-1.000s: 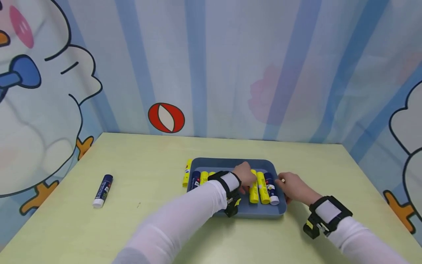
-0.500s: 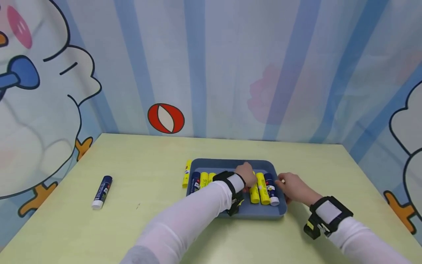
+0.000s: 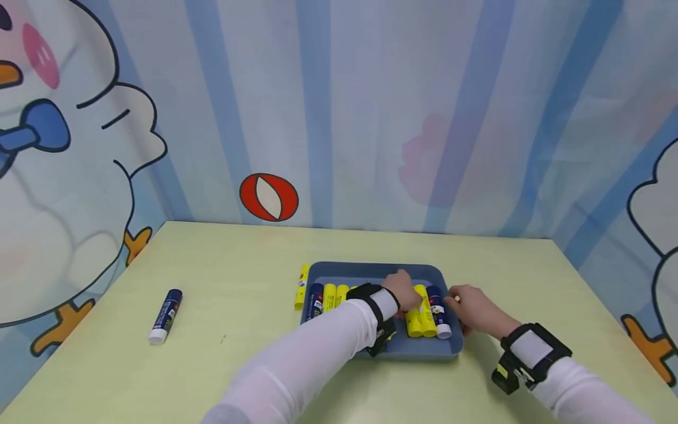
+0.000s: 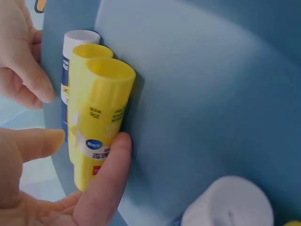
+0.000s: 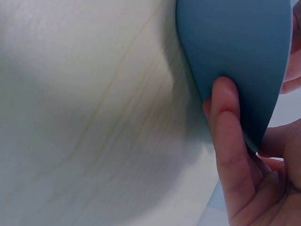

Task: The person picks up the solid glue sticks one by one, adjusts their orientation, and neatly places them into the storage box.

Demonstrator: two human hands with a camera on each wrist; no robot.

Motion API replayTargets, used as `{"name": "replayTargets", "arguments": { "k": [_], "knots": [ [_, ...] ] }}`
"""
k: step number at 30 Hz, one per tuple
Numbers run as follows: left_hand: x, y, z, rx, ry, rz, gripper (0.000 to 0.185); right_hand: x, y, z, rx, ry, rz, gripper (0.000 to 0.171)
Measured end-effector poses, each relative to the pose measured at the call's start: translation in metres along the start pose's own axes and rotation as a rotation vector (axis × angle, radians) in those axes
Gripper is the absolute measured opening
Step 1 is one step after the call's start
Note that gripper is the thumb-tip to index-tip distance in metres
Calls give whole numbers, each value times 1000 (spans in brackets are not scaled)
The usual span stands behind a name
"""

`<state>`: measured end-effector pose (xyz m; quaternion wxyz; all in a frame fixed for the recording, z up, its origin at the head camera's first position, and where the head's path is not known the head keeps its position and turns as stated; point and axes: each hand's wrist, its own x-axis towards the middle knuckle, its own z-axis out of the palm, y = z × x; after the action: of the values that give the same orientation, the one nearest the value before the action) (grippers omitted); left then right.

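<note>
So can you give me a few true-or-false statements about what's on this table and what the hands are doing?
1. The left hand touches yellow glue sticks lying in the blue tray. True.
2. The right hand rests flat on the table, away from the tray. False: it holds the tray's right edge.
3. A dark blue glue stick lies alone on the table, left of the tray. True.
4. All the sticks in the tray are yellow. False: a dark blue stick with a white cap lies at the right end of the row.
</note>
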<state>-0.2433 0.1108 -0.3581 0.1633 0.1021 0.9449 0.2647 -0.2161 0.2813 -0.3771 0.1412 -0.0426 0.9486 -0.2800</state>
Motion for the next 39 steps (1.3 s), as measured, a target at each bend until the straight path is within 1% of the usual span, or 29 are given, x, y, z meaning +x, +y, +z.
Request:
{"name": "replayTargets", "arguments": {
  "k": [3,6,8,11,13,14,16,19,21,24,27,29,30,32,35,37,39],
  "knots": [
    [-3,0,-2,-53,-24,2,49,-3,1,-1,-7,5,-1,20],
    [1,-3,-3,-91,-55,10,56,-4,3,-3,-19,5,0,21],
    [5,-8,-4,-113,-88,20,60,-4,3,-3,-15,0,4,23],
    [8,-22,-12,-139,-127,60,64,-3,2,-3,-1,-9,-6,26],
    [3,-32,-23,-171,-150,102,67,-2,0,-3,0,-10,-9,28],
    [-1,-37,-30,-207,-156,126,68,-1,-1,-3,0,-11,-12,28],
    [-11,-50,-46,-287,-165,192,68,-1,-3,-3,-10,-13,-8,27],
    [-25,-71,-67,-432,-170,267,66,0,-5,-4,-16,-18,9,26],
    [-28,-88,-78,-515,-154,306,62,0,-6,-3,-16,-22,18,26],
    [-29,-113,-91,-619,-115,316,57,0,-6,-1,-8,-24,28,26],
    [-30,-138,-104,-673,-59,318,56,-1,-4,0,-7,-25,33,25],
    [-31,-155,-112,-685,-11,300,58,-2,-4,0,-8,-25,32,24],
    [-32,-163,-116,-675,15,286,59,-2,-4,0,-10,-26,29,24],
    [-31,-179,-122,-657,62,239,61,-1,-5,-1,-12,-27,28,24],
    [-26,-200,-127,-616,108,115,67,0,-4,-1,-14,-31,38,27],
    [-21,-210,-128,-612,110,17,70,0,-4,0,-12,-34,48,28],
    [-15,-216,-126,-601,98,-65,73,0,-3,0,-8,-35,54,28]
  ]
}}
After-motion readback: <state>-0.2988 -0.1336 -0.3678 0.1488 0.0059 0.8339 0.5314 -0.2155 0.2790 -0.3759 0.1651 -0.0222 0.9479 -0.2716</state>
